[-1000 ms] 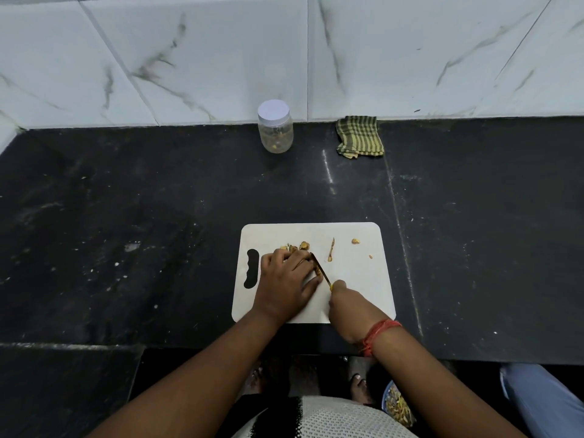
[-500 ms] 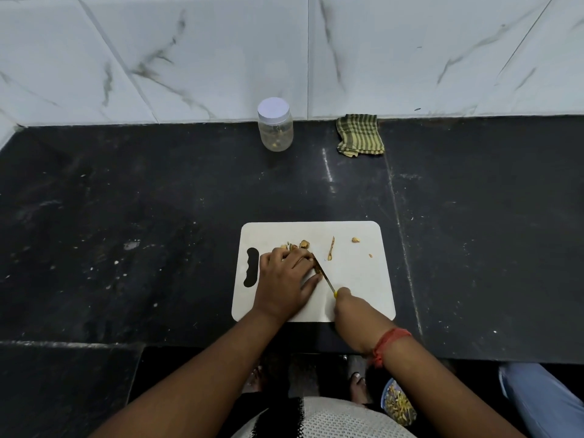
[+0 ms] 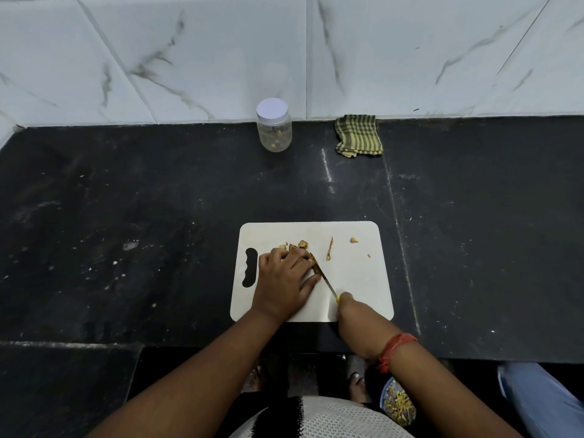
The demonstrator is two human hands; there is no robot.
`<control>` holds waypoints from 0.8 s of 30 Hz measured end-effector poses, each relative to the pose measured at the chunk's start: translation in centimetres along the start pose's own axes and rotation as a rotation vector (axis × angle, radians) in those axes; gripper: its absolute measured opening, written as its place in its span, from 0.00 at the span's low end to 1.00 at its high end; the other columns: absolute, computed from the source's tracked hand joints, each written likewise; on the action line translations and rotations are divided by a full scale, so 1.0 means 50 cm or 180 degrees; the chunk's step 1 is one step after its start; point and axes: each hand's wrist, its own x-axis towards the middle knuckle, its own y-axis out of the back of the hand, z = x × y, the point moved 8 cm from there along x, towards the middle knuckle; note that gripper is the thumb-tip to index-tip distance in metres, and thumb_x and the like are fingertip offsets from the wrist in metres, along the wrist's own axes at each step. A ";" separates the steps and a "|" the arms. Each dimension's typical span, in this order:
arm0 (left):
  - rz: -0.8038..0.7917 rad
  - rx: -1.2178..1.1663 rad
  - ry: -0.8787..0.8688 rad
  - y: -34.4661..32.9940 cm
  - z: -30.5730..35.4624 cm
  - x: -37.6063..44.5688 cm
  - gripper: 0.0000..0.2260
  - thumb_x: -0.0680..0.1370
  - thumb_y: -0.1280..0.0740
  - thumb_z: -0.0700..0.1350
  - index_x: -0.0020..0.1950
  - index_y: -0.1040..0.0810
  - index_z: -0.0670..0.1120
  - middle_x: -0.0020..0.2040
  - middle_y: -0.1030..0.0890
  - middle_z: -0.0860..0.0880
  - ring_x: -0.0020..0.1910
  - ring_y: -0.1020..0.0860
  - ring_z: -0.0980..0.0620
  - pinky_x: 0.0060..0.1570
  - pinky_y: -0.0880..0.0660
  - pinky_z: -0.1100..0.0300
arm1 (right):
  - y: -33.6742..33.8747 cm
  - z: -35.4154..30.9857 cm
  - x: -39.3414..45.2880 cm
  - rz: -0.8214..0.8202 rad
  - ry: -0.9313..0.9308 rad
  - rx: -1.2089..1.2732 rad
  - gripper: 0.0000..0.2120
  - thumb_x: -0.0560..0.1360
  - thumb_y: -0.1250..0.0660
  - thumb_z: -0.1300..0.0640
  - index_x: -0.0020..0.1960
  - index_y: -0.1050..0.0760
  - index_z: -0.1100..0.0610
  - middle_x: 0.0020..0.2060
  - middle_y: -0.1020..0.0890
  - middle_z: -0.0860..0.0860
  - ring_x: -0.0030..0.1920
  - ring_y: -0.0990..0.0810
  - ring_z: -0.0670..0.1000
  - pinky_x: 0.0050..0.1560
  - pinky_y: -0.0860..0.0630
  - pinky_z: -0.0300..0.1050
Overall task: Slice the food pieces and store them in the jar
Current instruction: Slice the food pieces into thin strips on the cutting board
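Hands meet on the white cutting board (image 3: 363, 279) nearest us: our right hand (image 3: 354, 317) is clenched round the knife (image 3: 325, 281), whose blade slants up to the left, while our left hand (image 3: 284, 279) lies palm down with fingers curled over the food pieces (image 3: 300, 245), pressing them to the board beside the blade. Beyond our fingers a thin strip (image 3: 329, 248) and a few crumbs lie loose on the board. Farther back, against the marble wall, the jar (image 3: 273, 129) stands upright with its white lid on, a striped green cloth (image 3: 358, 135) well to its right.
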 end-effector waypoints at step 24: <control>0.0030 -0.0069 0.0043 0.005 0.001 -0.004 0.11 0.76 0.31 0.57 0.52 0.20 0.52 0.60 0.21 0.56 0.54 0.27 0.47 0.52 0.32 0.49 | -0.027 0.047 -0.048 -0.0062 -0.0003 -0.0060 0.11 0.74 0.43 0.68 0.49 0.42 0.57 0.32 0.32 0.49 0.34 0.28 0.52 0.37 0.33 0.45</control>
